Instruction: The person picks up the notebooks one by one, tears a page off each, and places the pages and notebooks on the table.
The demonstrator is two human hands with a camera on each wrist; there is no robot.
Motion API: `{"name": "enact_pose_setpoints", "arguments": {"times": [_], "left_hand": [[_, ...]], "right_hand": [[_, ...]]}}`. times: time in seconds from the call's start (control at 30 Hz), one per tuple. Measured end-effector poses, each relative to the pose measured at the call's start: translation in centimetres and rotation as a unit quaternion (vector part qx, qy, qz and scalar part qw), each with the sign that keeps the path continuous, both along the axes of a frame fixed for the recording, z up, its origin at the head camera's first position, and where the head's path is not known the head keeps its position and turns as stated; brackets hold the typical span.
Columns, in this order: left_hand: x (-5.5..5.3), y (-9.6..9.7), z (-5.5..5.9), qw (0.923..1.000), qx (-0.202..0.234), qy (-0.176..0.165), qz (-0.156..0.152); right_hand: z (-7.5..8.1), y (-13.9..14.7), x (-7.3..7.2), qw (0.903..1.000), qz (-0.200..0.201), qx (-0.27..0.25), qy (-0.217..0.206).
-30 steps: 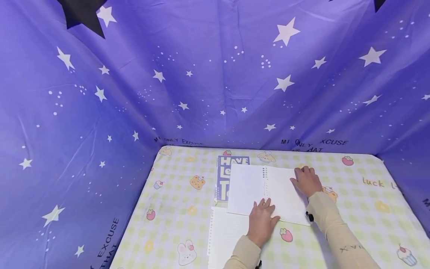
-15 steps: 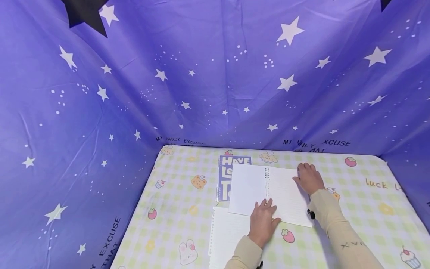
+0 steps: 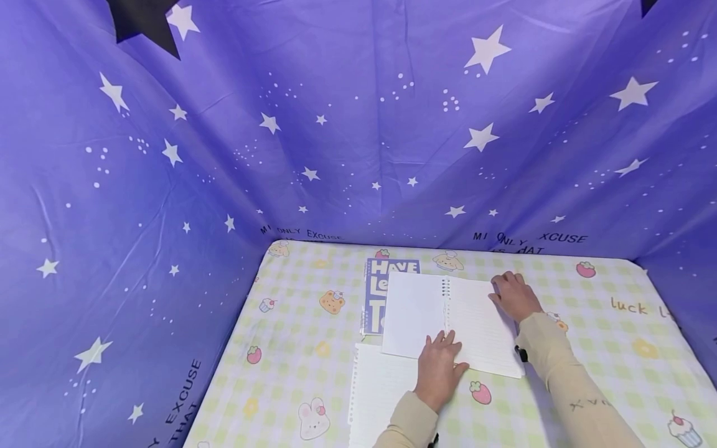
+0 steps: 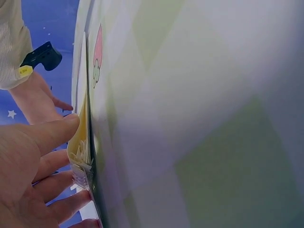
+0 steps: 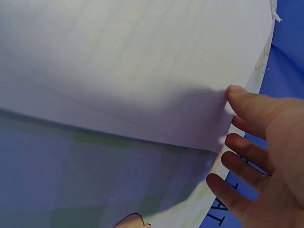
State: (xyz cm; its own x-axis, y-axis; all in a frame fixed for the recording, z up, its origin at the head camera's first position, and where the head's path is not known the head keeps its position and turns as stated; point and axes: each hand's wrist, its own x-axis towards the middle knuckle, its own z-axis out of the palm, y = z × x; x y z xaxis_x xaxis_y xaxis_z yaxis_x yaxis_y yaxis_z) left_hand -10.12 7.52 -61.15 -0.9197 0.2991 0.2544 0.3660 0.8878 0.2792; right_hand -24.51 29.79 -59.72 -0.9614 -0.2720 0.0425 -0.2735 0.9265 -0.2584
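Observation:
An open spiral notebook (image 3: 482,336) lies on the table, its left side (image 3: 411,314) white and plain, its right page lined. Over the lower end of its binding rests my left hand (image 3: 439,373), fingers spread; in the left wrist view its thumb and fingers touch the notebook's edge near torn paper scraps (image 4: 81,151). At the right page's upper right corner, my right hand (image 3: 516,297) touches the paper. In the right wrist view its thumb lies on the page (image 5: 142,61), with loosely bent fingers beside the edge.
A loose sheet (image 3: 378,386) with a perforated left edge lies partly under my left forearm. Beneath the notebook's left side is a purple book (image 3: 374,311) with large white lettering. The checked tablecloth (image 3: 302,336) meets a blue-purple star curtain (image 3: 358,124) behind and at both sides.
The right page's printed lines have become visible and its lower corner lies slightly further right. My right hand has shifted slightly at the upper corner; the left hand stays on the binding.

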Motion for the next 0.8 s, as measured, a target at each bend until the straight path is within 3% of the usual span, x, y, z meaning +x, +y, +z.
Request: {"name": "enact_pose_setpoints", "arguments": {"times": [0.23, 0.57, 0.8], "left_hand": [[0.01, 0.01, 0.03, 1.0, 0.0, -0.001, 0.001], [0.01, -0.07, -0.04, 0.9999, 0.001, 0.013, 0.002], [0.09, 0.01, 0.14, 0.9999, 0.008, -0.007, 0.004]], "right_hand": [[-0.11, 0.52, -0.68, 0.9997, 0.009, -0.004, -0.024], [-0.1, 0.31, -0.74, 0.9995, 0.009, -0.014, -0.027], [0.48, 0.37, -0.51, 0.9988, 0.012, -0.02, -0.042]]}}
